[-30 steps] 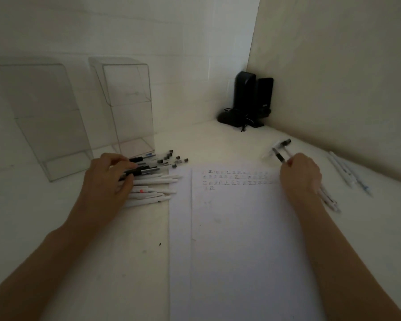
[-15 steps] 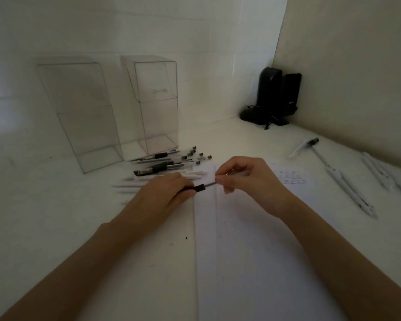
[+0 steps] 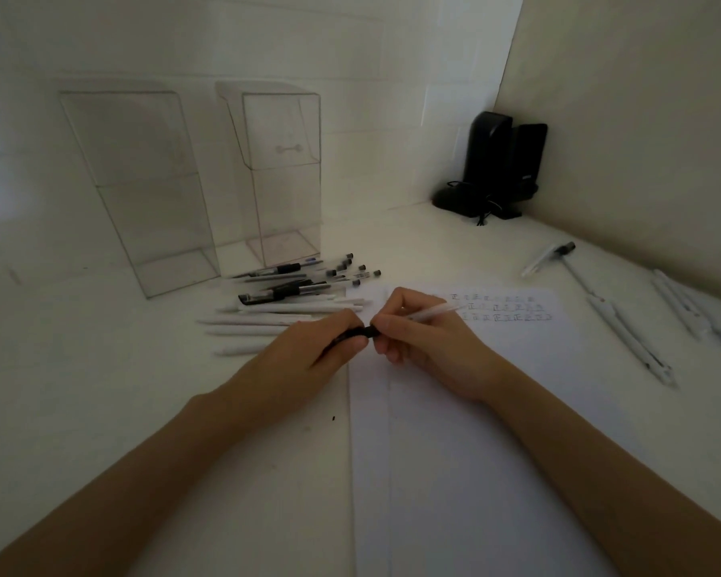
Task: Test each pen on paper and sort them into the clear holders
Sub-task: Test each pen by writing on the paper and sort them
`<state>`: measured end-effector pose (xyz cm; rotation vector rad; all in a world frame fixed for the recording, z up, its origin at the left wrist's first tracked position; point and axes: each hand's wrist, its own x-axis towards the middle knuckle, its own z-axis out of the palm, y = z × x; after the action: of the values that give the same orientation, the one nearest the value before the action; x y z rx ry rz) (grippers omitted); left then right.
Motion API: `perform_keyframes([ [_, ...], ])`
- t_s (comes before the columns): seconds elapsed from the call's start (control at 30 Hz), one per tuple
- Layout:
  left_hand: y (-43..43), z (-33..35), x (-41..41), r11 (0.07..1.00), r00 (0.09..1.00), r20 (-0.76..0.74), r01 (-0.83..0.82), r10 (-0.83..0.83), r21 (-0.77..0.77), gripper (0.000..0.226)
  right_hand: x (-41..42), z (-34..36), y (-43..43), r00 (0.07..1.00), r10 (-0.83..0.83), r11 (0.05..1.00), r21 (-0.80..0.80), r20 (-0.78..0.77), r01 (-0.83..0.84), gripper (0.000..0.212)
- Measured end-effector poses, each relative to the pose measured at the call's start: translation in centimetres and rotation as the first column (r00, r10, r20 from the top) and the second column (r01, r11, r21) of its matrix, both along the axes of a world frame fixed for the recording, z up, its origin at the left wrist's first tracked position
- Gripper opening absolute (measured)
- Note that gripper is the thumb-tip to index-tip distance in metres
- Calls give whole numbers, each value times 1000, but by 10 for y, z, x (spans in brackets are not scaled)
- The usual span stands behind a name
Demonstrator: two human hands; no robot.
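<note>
The paper (image 3: 475,451) is lying across the lower centre, showing rows of 正 marks near its top edge. Two clear holders (image 3: 142,193) are standing at upper left. At mid-frame the left hand (image 3: 309,356) is gripping the pen's (image 3: 429,313) dark end, and the right hand (image 3: 425,347), just beside it, is pinching the pale barrel.

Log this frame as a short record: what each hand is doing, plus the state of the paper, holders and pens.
left hand: grips the black end of a pen
right hand: pinches the same pen's pale barrel
paper: rows of test marks near its far edge
holders: left holder and right holder upright, no pens seen inside
pen pile: lying between holders and paper
loose pens: lying right of the paper
</note>
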<state>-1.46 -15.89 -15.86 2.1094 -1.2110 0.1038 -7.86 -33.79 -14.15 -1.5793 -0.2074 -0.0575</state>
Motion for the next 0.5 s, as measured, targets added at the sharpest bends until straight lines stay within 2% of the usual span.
perform_keyframes([
  [0.17, -2, 5, -1, 999, 1000, -7, 14, -15, -33, 33, 2, 0, -1, 1000, 30, 996, 81, 1, -30, 9],
  [0.33, -4, 8, -5, 997, 998, 28, -48, 50, -60, 29, 3, 2, -5, 999, 41, 989, 141, 1, -41, 13],
  [0.43, -2, 10, -8, 994, 994, 18, -111, 110, 21, 39, 3, 7, -11, 999, 34, 996, 87, -10, -33, 18],
  [0.5, -2, 12, -12, 981, 987, 9, -163, 163, 105, 47, 3, 17, -22, 999, -53, 991, 121, -9, 53, 23],
])
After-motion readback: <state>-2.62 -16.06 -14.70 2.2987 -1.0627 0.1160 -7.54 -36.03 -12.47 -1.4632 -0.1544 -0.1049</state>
